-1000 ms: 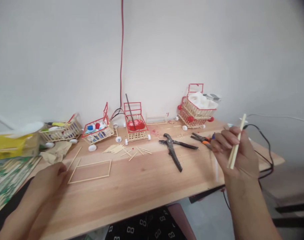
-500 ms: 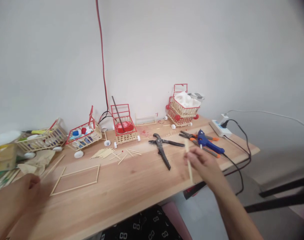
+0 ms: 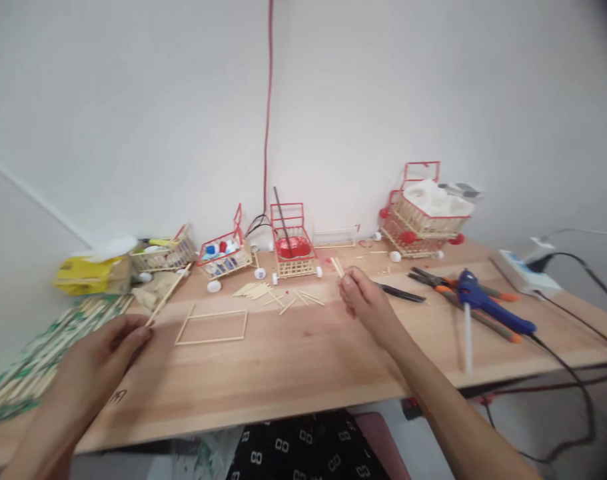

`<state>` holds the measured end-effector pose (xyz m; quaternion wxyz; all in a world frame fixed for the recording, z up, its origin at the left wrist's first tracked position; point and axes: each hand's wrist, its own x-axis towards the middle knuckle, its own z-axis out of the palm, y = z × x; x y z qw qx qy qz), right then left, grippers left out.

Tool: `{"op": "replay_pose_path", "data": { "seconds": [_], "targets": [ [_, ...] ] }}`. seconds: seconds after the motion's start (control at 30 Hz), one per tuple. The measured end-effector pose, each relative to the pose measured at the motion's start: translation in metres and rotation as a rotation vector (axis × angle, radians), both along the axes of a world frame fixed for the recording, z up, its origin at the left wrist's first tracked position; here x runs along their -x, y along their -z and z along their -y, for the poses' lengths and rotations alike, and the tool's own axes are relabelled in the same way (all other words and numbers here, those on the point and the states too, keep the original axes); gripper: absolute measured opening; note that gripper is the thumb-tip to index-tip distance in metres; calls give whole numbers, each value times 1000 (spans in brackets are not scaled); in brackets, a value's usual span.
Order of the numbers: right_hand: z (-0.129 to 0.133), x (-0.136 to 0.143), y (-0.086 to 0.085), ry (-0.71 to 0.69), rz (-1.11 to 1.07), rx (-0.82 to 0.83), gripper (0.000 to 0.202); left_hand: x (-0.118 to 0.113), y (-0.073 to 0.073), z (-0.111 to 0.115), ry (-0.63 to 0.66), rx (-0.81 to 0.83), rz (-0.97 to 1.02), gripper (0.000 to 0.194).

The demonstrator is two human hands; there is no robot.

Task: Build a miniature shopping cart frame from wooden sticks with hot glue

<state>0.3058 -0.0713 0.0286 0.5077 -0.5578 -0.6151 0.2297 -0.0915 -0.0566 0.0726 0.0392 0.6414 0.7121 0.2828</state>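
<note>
Near the table's left side, my left hand (image 3: 114, 347) pinches the lower end of a long thin wooden stick (image 3: 169, 293), which slants up to the right. My right hand (image 3: 366, 300) is closed around short wooden sticks (image 3: 337, 267) whose tips poke out above the fingers, and it partly hides black pliers (image 3: 402, 292). Between the hands lies a rectangular stick frame (image 3: 210, 341) with one stick end jutting past a corner. Behind it are a pile of short pointed sticks (image 3: 253, 290) and several loose short sticks (image 3: 303, 297).
Small stick carts with red trim, including one with a red container (image 3: 293, 267) and a stacked pair (image 3: 423, 223), line the wall. A blue glue gun (image 3: 493, 303), orange-handled pliers (image 3: 493, 323) and a power strip (image 3: 528, 272) sit right. Packaged sticks (image 3: 48, 353) lie left.
The camera view has swung left. My right hand has moved away from the glue gun toward the middle, its sticks now pointing up-left. My left hand shows more fully, holding the long stick.
</note>
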Motion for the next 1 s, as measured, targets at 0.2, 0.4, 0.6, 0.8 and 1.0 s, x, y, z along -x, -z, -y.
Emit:
{"op": "replay_pose_path", "data": {
  "seconds": [0.2,0.4,0.6,0.8,1.0],
  "targets": [
    [-24,26,0,29,65,18,28,-52,19,30,326,207,590,33],
    [-26,53,3,-156,65,145,32,-90,55,52,392,270,884,27],
    [-34,89,-1,-308,-119,266,36,-91,66,67,335,383,1082,31],
    [-59,130,-5,-424,-21,220,23,-71,72,69,265,321,1029,29],
    [-97,174,-3,-467,246,105,19,-28,67,56,60,-27,442,25]
  ]
}}
